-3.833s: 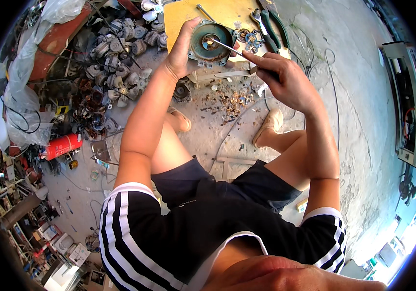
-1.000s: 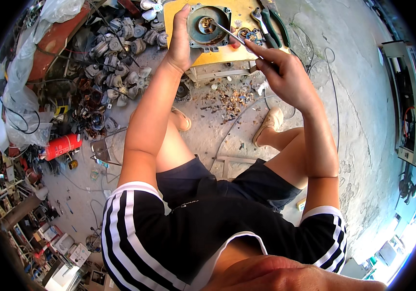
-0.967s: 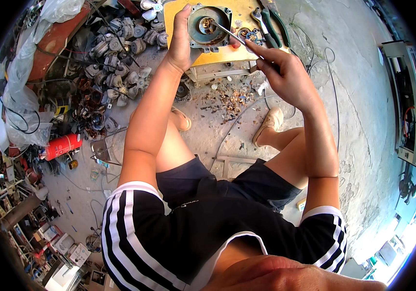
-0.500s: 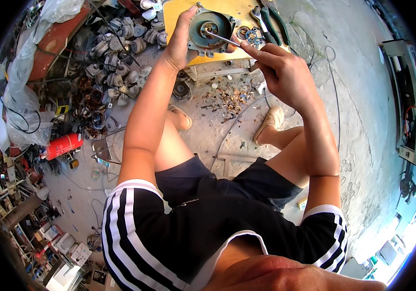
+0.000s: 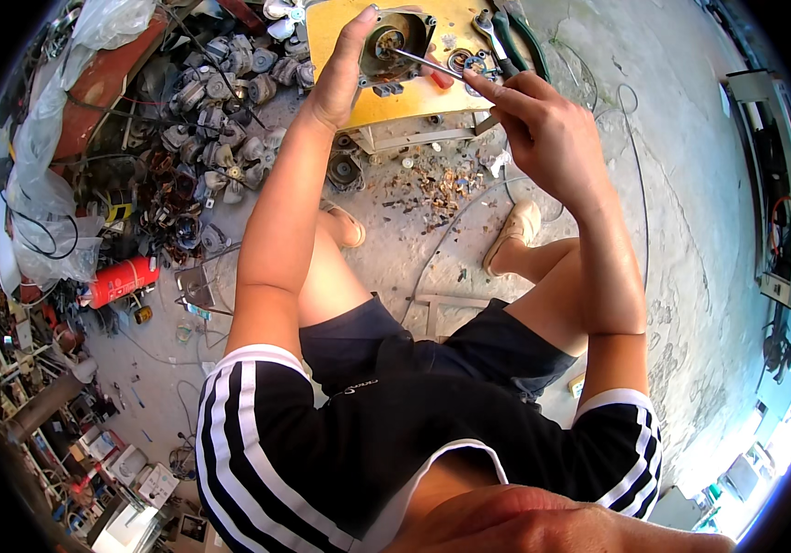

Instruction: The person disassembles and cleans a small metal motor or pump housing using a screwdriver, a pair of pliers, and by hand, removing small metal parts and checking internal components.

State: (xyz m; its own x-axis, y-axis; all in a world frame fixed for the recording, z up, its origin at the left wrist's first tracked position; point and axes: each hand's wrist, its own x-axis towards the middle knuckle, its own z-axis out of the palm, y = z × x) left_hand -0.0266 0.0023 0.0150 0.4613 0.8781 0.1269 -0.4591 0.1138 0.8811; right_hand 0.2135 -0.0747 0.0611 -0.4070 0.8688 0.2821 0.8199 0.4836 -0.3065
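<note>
My left hand [image 5: 342, 78] is closed around the side of a round-cavitied metal motor end cover [image 5: 401, 72], held up tilted over a yellow worktable [image 5: 336, 20]. A thin metal rod, like a screwdriver shaft [image 5: 434, 64], reaches from my right hand [image 5: 543, 129] into the cover. Its tip lies at the round hub [image 5: 388, 41] in the middle. My right index finger is stretched along the rod, with the other fingers curled; any handle is hidden in the palm. Beside the cover lie a round part with a ring [image 5: 460, 61], a ratchet wrench [image 5: 490, 35] and dark green-handled pliers [image 5: 525, 46].
Several used motors [image 5: 220, 74] are heaped on the floor at the left, near a red cylinder [image 5: 123, 281]. Small debris [image 5: 446, 192] lies scattered before the table. A cable [image 5: 637, 166] runs over the floor at the right, near a metal cabinet frame [image 5: 778, 189].
The cover has tipped in my left hand, so its cavity shows at another angle. My right hand has shifted slightly right and down with the rod. A red piece now shows beside the cover.
</note>
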